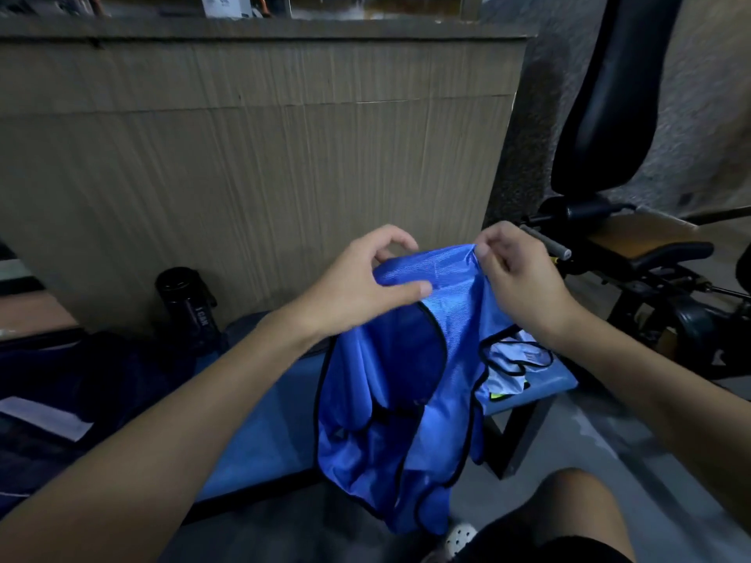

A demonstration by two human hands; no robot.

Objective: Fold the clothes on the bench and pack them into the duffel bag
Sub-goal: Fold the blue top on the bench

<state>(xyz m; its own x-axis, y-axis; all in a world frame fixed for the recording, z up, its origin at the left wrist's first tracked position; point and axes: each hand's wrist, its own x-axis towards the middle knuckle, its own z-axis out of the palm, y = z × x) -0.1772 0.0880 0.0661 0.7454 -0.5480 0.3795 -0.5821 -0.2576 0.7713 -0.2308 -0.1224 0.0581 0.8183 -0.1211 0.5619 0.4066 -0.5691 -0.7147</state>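
The blue bib [451, 339], pinched at its top edge by left hand [365, 286] and right hand [516, 274], should hang straight with seams matched before folding on the bench [280, 432].

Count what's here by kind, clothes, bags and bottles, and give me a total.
Clothes: 2, the blue vest held up and a pale bundle, partly hidden, on the bench
Bags: 1, the dark duffel bag
Bottles: 1, the black bottle
Total: 4

The blue bench [260, 420] bears a crumpled pale garment [510, 365] at its right end.
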